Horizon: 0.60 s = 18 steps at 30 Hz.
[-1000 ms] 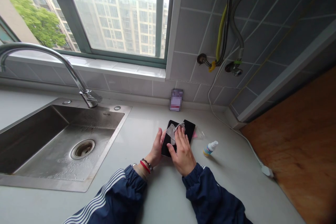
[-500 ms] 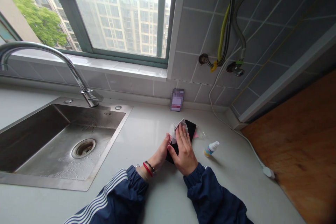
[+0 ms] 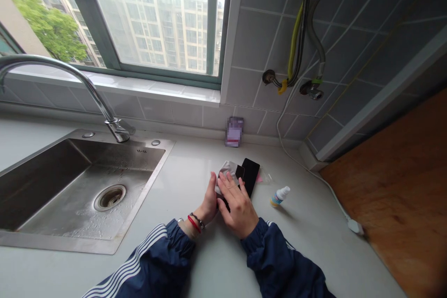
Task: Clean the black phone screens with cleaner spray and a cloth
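Grey cloth (image 3: pixel 228 169) lay bunched over the left end of a black smartphone (image 3: pixel 251 173), which sat flat on the pale countertop (image 3: pixel 216 260) right of centre in the frame, near the wall. The right hand (image 3: pixel 236 208) pressed down on both, its fingers (image 3: pixel 226 186) spread wide. This flat hold pinned the cloth and phone to the counter without gripping them. The left hand (image 3: pixel 209 195) stood on its edge against the near side, its fingers (image 3: pixel 213 181) close together and touching the cloth; whether they pinched it, I could not tell. That upright hand seemed placed as a brace, keeping the phone from sliding under the right palm.

Just right of the phone lay a clear plastic sachet (image 3: pixel 266 176) with a pink scrap (image 3: pixel 259 178) at its end, though whether the scrap was inside was unclear. Farther right stood a small white-capped bottle (image 3: pixel 280 197) with a blue and yellow label; its contents did not show. At the left of the frame, a stainless steel sink (image 3: pixel 104 246) held water droplets around its round drain (image 3: pixel 109 197), below a curved faucet (image 3: pixel 118 131). A blurred packet (image 3: pixel 234 132) leaned against the wall tile (image 3: pixel 251 46) at the back.
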Tool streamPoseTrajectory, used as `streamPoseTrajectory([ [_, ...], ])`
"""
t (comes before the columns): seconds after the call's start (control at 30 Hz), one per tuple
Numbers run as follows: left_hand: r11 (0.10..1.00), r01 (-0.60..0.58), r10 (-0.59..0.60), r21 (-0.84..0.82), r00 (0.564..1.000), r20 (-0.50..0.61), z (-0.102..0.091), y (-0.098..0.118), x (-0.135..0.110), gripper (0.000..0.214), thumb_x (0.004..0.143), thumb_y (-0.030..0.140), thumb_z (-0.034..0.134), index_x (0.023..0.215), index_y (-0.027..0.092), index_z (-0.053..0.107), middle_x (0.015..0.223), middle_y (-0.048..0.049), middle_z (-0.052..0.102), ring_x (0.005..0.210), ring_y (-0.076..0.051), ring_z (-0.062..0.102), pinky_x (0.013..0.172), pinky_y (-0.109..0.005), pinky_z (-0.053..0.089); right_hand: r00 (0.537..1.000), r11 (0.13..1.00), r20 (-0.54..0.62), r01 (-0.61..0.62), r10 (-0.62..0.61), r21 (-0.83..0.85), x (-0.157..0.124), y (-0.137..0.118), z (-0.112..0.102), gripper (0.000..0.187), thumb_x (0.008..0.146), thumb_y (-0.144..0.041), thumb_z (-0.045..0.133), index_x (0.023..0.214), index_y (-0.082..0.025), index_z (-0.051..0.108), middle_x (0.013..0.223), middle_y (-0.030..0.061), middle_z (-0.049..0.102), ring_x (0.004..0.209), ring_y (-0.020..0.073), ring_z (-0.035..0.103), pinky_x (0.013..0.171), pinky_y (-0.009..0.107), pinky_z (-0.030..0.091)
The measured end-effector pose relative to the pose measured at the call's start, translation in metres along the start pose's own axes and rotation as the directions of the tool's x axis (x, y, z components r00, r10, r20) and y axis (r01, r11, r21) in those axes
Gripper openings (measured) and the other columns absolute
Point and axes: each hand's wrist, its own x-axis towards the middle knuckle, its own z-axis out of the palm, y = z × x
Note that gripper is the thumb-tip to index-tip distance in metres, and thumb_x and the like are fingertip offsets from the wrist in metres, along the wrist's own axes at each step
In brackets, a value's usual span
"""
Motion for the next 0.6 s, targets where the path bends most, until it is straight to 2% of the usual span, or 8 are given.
streamPoseTrajectory([
  [0.17,0.998,-0.038,0.034,-0.045,0.994,-0.101,0.011,0.012,-0.002,0.078,0.091,0.073,0.048,0.130,0.008,0.066,0.120,-0.0196,0.074,0.125,-0.034,0.064,0.118,-0.046,0.038,1.000,1.000,0.012,0.024,-0.024,0.005,0.001,-0.005,-0.002,0.055,0.097,-0.018,0.052,0.152,-0.019,0.047,0.157,0.0091,0.045,0.150,0.0271,0.037,0.126,0.061,0.013],
  [0.33,0.994,-0.066,0.066,-0.087,0.998,-0.001,0.010,0.020,0.002,0.079,0.093,0.075,0.042,0.130,0.009,0.065,0.119,-0.0188,0.074,0.119,-0.035,0.067,0.113,-0.048,0.043,0.999,0.999,-0.018,-0.046,0.046,-0.012,0.001,-0.005,-0.003,0.047,0.101,-0.020,0.050,0.147,-0.022,0.053,0.153,0.0083,0.052,0.146,0.0259,0.044,0.127,0.061,0.008],
  [0.47,0.996,-0.058,0.061,-0.063,0.997,0.055,0.007,0.022,0.003,0.082,0.093,0.075,0.040,0.135,0.009,0.062,0.128,-0.0189,0.070,0.125,-0.036,0.063,0.115,-0.048,0.041,0.989,0.991,-0.069,-0.132,0.130,-0.037,0.000,0.000,0.000,0.050,0.102,-0.024,0.049,0.151,-0.019,0.048,0.156,0.0108,0.047,0.147,0.0282,0.042,0.125,0.062,0.016],
  [0.6,1.000,0.002,0.002,-0.025,0.989,0.150,0.008,0.020,0.000,0.084,0.093,0.077,0.038,0.144,0.013,0.056,0.139,-0.0177,0.064,0.134,-0.037,0.055,0.120,-0.050,0.033,0.966,0.975,-0.161,-0.214,0.202,-0.062,0.000,0.009,0.004,0.056,0.103,-0.029,0.046,0.157,-0.018,0.038,0.160,0.0130,0.041,0.150,0.0311,0.036,0.122,0.064,0.023],
])
